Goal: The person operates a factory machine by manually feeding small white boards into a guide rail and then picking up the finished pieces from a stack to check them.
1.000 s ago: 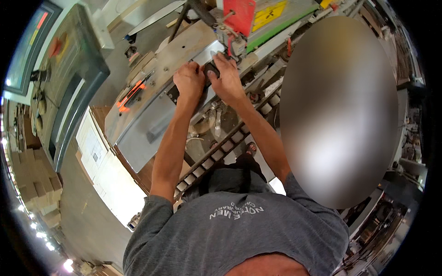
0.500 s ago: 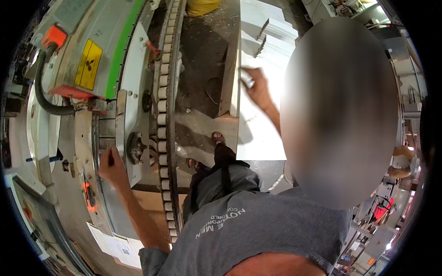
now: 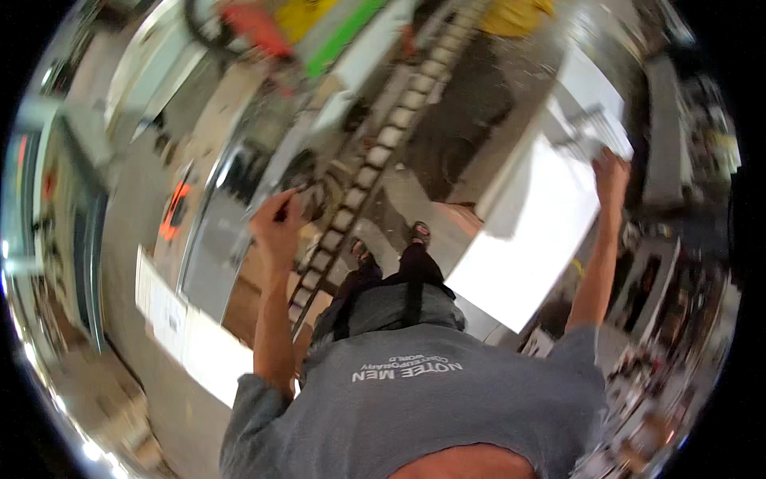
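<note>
My left hand [image 3: 278, 227] is raised over the machine's side, fingers curled to a pinch. A dark spot shows between its fingers; what it is, if anything, I cannot make out. At the right, my right arm is stretched forward, with my right hand [image 3: 610, 172] closed at the end of some white strips [image 3: 592, 132]. Blur hides how many strips it grips. These strips lie on a long white panel [image 3: 523, 251], whose surface is brightly lit.
A roller conveyor [image 3: 375, 156] runs diagonally between the machine and the white panel. An orange-handled tool [image 3: 173, 211] lies on the machine's edge. A white carton sheet [image 3: 187, 327] is at lower left. Far ahead is a yellow sack [image 3: 517, 16].
The view has swung round and is blurred. My right hand has gone from the panel's left edge to the strips on its right. My left hand keeps its curled shape.
</note>
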Motion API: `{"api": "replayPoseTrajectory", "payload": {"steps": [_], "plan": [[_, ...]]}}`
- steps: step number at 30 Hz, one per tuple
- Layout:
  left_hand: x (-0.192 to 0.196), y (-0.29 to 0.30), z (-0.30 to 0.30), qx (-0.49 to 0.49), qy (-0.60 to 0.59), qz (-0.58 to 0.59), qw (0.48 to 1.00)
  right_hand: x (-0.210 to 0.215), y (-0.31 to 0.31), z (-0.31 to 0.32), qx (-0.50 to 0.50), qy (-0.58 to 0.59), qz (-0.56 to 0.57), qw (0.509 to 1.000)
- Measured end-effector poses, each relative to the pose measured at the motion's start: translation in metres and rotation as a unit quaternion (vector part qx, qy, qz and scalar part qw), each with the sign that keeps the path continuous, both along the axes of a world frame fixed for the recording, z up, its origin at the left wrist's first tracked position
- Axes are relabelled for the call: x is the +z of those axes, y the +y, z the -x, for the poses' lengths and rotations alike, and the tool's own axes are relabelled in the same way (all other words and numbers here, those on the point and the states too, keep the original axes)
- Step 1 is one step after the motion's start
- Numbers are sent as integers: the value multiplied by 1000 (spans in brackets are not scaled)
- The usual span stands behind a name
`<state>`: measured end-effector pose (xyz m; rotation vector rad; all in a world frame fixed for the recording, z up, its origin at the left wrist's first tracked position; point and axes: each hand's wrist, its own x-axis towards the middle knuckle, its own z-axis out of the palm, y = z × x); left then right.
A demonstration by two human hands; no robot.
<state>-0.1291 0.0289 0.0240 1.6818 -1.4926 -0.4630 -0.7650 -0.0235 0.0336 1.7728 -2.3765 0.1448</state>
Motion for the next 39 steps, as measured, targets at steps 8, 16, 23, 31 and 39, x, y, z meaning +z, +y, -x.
{"api": "replayPoseTrajectory", "payload": {"steps": [8,16,23,31,39], "plan": [[-4,56,-36,109,44,7,993,11,-25,-331,435,-217,29,873],[2,108,-92,233,94,26,967,-20,-38,-605,703,-239,-7,670],[1,104,-147,302,-55,20,951,-24,6,-621,578,-394,-2,714],[-16,76,-167,265,-134,-4,955,-25,31,-643,483,-480,-44,731],[-30,61,-173,260,-151,34,953,-26,27,-646,489,-490,-67,719]]}}
